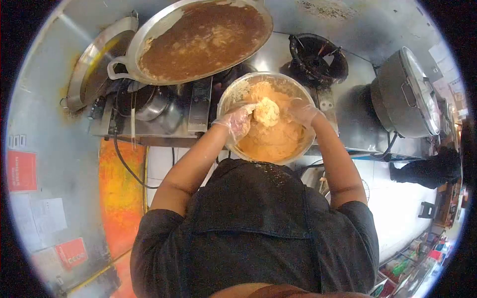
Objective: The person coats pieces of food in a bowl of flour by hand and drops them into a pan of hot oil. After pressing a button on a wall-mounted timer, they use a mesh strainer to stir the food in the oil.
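A wide metal bowl (224, 101) of pale orange breading flour (271, 144) sits right in front of my body. My left hand (239, 121), in a clear plastic glove, is at the bowl's left side. Its fingers are closed on the edge of a lumpy, flour-coated piece of food (267, 112) above the flour; what lies under the coating is hidden. My right hand (304, 113), also gloved, is inside the bowl's right side, close to the coated piece but apart from it. Its fingers are blurred and partly lost against the flour.
Beyond the bowl at the left, a large wok (203, 42) holds brown, foamy oil. Another wok (82, 84) leans on the left wall. A blackened burner (318, 59) stands behind the bowl. A big lidded pot (403, 94) is at the right. Someone's dark-clothed leg (427, 169) shows far right.
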`<action>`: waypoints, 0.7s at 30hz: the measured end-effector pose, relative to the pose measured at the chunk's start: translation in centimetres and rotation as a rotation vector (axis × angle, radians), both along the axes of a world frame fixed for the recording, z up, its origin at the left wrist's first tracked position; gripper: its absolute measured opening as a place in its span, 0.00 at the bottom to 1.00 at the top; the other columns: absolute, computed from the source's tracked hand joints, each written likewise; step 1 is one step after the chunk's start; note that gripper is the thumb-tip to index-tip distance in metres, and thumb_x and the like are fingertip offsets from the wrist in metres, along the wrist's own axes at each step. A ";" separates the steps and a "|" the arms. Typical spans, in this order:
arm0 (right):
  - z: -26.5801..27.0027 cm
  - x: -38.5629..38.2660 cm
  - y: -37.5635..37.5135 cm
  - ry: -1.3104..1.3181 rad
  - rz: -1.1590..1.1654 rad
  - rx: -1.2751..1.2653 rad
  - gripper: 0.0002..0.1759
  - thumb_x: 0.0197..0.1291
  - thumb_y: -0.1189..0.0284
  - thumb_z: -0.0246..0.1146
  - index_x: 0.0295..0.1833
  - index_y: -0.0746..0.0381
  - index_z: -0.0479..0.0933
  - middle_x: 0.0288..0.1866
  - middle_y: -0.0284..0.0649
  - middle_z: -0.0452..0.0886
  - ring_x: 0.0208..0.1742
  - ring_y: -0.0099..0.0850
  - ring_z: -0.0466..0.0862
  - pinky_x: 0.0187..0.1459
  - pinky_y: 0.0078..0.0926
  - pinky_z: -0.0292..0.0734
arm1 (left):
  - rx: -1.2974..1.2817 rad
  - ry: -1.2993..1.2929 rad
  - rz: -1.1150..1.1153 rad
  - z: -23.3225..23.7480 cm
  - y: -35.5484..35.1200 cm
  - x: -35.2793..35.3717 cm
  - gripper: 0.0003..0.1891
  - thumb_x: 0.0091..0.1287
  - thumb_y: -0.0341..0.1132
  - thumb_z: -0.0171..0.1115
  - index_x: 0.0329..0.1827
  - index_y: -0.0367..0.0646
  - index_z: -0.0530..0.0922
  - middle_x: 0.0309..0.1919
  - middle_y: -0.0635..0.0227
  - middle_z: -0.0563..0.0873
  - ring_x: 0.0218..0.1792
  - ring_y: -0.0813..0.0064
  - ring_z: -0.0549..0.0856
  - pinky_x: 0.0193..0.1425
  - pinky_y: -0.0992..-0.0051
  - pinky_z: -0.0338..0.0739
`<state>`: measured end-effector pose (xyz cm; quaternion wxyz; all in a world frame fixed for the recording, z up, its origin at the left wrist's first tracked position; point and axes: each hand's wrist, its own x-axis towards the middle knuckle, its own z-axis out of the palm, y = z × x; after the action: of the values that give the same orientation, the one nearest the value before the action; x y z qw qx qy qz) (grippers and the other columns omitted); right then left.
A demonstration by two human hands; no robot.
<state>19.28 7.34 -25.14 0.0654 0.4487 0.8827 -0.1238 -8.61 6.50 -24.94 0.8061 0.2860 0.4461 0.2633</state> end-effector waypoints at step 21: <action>1.2 0.4 -0.7 0.033 -0.283 0.001 0.16 0.51 0.61 0.62 0.32 0.64 0.83 0.34 0.52 0.84 0.38 0.45 0.84 0.43 0.38 0.78 | 1.100 0.890 -0.062 0.3 0.1 -1.2 0.10 0.68 0.36 0.57 0.42 0.40 0.81 0.36 0.56 0.86 0.40 0.61 0.85 0.48 0.63 0.77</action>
<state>19.71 6.68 -23.98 0.0327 0.5667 0.8115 -0.1388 -9.80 6.56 -24.61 0.2932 0.7447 0.5272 0.2853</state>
